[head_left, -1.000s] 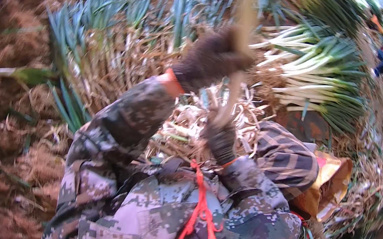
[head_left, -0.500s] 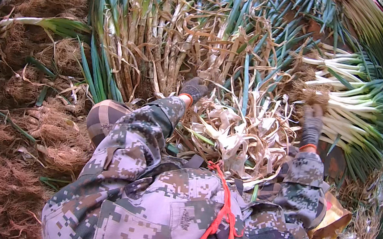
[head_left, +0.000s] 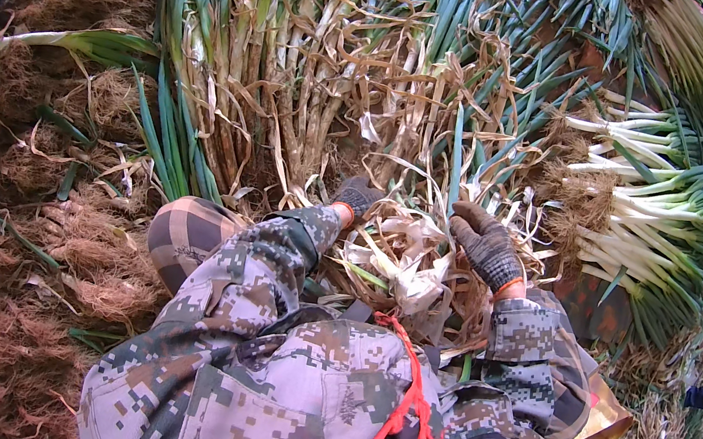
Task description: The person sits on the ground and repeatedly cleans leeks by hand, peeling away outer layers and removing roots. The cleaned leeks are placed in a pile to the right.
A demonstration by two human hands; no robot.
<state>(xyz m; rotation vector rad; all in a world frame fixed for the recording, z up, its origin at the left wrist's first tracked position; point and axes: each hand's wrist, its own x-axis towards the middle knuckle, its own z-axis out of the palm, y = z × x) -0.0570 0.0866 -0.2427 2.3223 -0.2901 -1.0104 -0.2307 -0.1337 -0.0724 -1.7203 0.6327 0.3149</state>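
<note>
While husks (head_left: 408, 270) clutter the middle, a yellow sack (head_left: 610, 424) hides its contents

The right hand (head_left: 487, 246) is loosely open; whether the left hand (head_left: 357, 198) grips, I cannot tell. Dry-leaved onions (head_left: 296, 105) lie ahead, white-stemmed onions (head_left: 641, 219) right.

The unpeeled green onions (head_left: 296, 105) lay side by side in a broad row just beyond the left hand (head_left: 359, 197), their root ends toward the person and their blue-green tops pointing away. Their stalks were brownish and wrapped in dry, curling, tan leaves. Between the left hand and the right hand (head_left: 487, 243), and toward the person's body, sat a loose heap of dry husks (head_left: 410, 270), pale, papery and crumpled. To the right of the right hand, well apart from it, the peeled green onions (head_left: 649, 225) lay stacked crosswise, bushy brown roots toward that hand, clean white stems in the middle, green tops pointing outward.
</note>
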